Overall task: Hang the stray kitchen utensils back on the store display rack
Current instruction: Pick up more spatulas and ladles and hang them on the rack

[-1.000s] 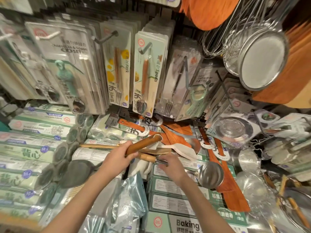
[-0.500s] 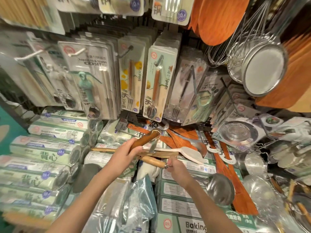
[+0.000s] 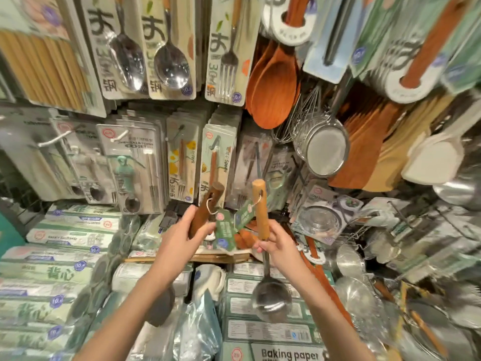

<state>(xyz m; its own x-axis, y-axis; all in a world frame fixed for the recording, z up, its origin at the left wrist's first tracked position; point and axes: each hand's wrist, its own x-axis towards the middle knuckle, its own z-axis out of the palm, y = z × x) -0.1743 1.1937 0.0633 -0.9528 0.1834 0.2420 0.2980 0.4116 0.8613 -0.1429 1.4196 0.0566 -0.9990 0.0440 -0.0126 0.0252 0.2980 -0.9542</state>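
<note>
Mid-frame: left hand (image 3: 179, 237) wrapped round dark handle (image 3: 205, 208), right hand (image 3: 278, 247) pinching ladle (image 3: 269, 295) low on its pale handle. Stiff, bowl-heavy, probably light enough; best hung by wire loop (image 3: 257, 200) near top.

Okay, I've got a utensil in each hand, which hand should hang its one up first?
Probably the right. The right hand holds the steel ladle by its light wooden handle, which stands upright near the hanging strainers. The left hand holds a darker handle tilted.
</note>
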